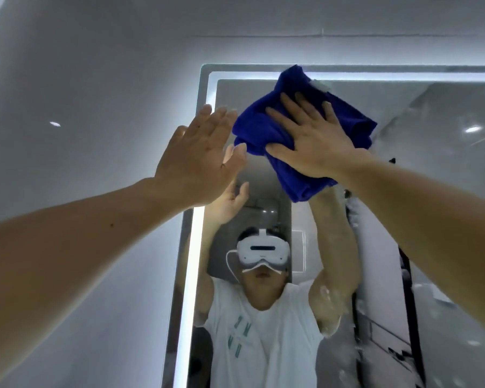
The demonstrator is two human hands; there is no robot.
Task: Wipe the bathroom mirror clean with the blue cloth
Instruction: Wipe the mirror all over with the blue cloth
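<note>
- Grey-white wall (81, 79) fills the frame from 7 o'clock round to 12 o'clock, with a small bright spot of light on it at 9 o'clock.
- Bathroom mirror (420, 113) takes up the space from 1 o'clock down to 6 o'clock; a lit white strip (192, 247) runs along its left and top edges. White streaks and specks show on the glass towards 4 o'clock.
- Reflected in the glass at 6 o'clock is the person, in a pale sleeveless top (263, 340) and a white headset (262, 252), both arms raised.
- Blue cloth (266, 127), bunched and folded, lies flat against the upper mirror at about 1 o'clock of the frame centre, its top corner touching the lit strip. It hides the glass behind it.
- Right hand (317, 141) presses on the cloth with fingers straight and spread, thumb lying along the cloth's lower fold.
- Left hand (199, 155), at 10 o'clock, is held flat with fingers straight and together, over the mirror's left edge just beside the cloth; whether it touches the glass cannot be told.
</note>
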